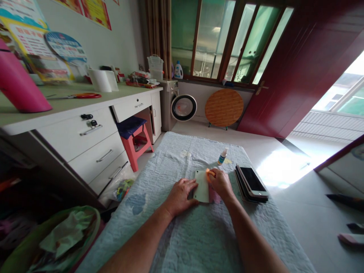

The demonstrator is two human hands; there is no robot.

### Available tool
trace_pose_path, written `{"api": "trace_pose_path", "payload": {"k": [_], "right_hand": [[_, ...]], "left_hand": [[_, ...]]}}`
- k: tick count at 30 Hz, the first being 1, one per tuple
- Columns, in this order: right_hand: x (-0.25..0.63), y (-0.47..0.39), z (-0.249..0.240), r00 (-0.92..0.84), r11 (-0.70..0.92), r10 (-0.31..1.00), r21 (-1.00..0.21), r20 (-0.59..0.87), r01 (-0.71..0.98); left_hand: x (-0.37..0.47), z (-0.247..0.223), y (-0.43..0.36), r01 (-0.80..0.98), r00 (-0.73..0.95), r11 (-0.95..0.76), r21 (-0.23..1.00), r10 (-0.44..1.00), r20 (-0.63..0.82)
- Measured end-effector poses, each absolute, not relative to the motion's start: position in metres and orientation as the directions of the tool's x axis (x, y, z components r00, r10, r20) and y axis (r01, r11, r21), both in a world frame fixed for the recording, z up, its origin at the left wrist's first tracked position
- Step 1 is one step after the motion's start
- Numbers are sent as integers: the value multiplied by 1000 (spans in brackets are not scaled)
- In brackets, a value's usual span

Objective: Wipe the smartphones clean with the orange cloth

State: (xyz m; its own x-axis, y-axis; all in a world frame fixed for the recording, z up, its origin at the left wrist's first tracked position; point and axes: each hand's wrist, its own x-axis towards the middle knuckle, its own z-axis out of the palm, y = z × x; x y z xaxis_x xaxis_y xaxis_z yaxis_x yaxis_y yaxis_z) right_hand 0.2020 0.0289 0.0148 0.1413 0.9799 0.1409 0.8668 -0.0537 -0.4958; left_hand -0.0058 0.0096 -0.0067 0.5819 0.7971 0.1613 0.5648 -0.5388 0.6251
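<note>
A pale tablet point(201, 186) lies on the quilted cloth with a small dark camera spot near its upper left corner. My left hand point(182, 195) steadies it, fingers on its left edge and thumb by its lower edge. At the tablet's upper right side, my right hand point(221, 182) is closed around a small orange piece point(209, 173); whether it is cloth or sponge is unclear. Just beyond stands a small spray bottle point(222, 156) with a blue label. To the right of my right hand sits a stack of tablets point(251, 182), the top one dark-screened with a white frame.
The light blue quilted cloth point(187, 151) covers the surface before me. At left is a desk point(82, 134) with scissors point(85, 96), a paper roll point(104, 80) and a pink bottle point(21, 79). A stool point(136, 142) and a filled basket point(95, 220) stand nearby.
</note>
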Motion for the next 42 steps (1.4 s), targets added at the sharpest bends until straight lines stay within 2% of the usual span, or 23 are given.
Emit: {"api": "trace_pose_path", "payload": {"k": [11,25,33,42], "right_hand": [[202,23,31,78,-52,996,-408,46,911],[200,23,29,41,-57,998,-474,-44,879],[195,23,26,57,-50,998,-454,2,890],[199,26,15,116,2,965,-449,236,893]], "left_hand": [[-6,-4,9,545,591,-554,629,786,181],[-5,-8,10,547,591,-559,623,785,184],[-5,-6,10,566,583,-546,618,795,168],[-5,-4,8,548,587,-549,631,790,178]]}}
